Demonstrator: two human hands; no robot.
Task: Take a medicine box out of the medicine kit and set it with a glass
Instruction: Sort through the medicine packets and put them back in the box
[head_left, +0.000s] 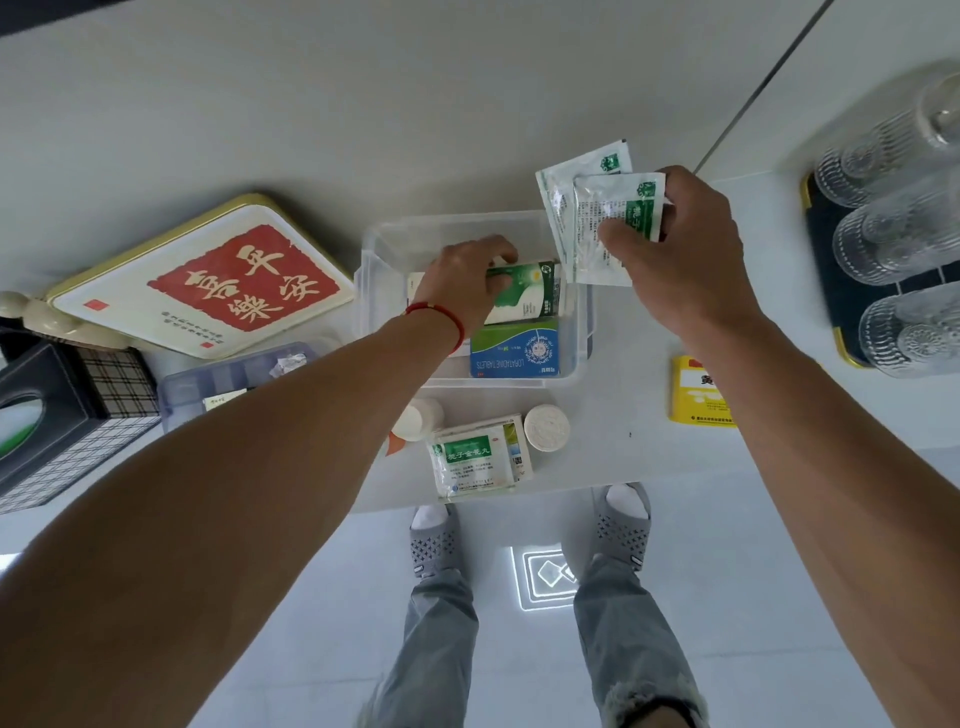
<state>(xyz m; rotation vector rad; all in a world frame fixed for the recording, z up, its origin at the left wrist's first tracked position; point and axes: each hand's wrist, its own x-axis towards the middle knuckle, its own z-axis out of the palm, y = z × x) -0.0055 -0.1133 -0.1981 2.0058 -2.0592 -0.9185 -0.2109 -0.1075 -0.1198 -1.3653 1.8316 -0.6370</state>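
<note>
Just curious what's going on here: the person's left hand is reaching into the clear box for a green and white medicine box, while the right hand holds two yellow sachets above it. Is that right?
Nearly. In the head view the left hand does grip the green and white medicine box inside the clear box, but the sachets pinched in the right hand are white with green print, not yellow.

Home, tissue box (57, 410), glasses (898, 239), slippers (436, 540)

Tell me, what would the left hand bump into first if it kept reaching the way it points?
Likely the green-and-white medicine box in the clear plastic kit; the left hand already touches it.
</note>
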